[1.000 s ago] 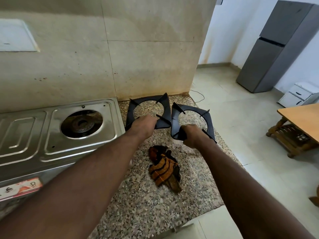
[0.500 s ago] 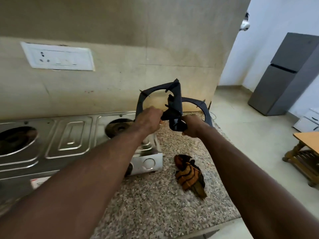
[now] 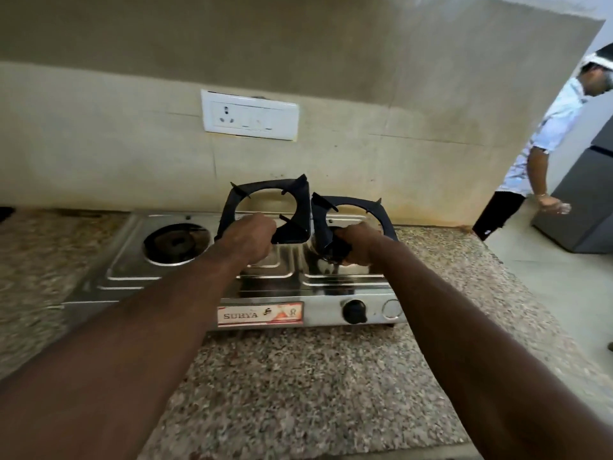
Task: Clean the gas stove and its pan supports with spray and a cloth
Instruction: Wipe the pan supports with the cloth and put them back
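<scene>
— On the granite counter (image 3: 298,376), left to right: findings?
— Steel gas stove (image 3: 331,288) against the wall, a white socket plate (image 3: 249,115) above it. Left burner (image 3: 177,242) exposed. My left hand (image 3: 248,234) is clenched round the near edge of the left pan support (image 3: 302,210), held tilted above the stove top.
— Further right?
— My right hand (image 3: 356,244) grips the right pan support (image 3: 320,220) likewise, just beside the first. Front label (image 3: 260,314) reads "SURYA"; black knob (image 3: 354,312) to its right.

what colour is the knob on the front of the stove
Black; the knob on the gas stove shows clearly in the head view.
</scene>
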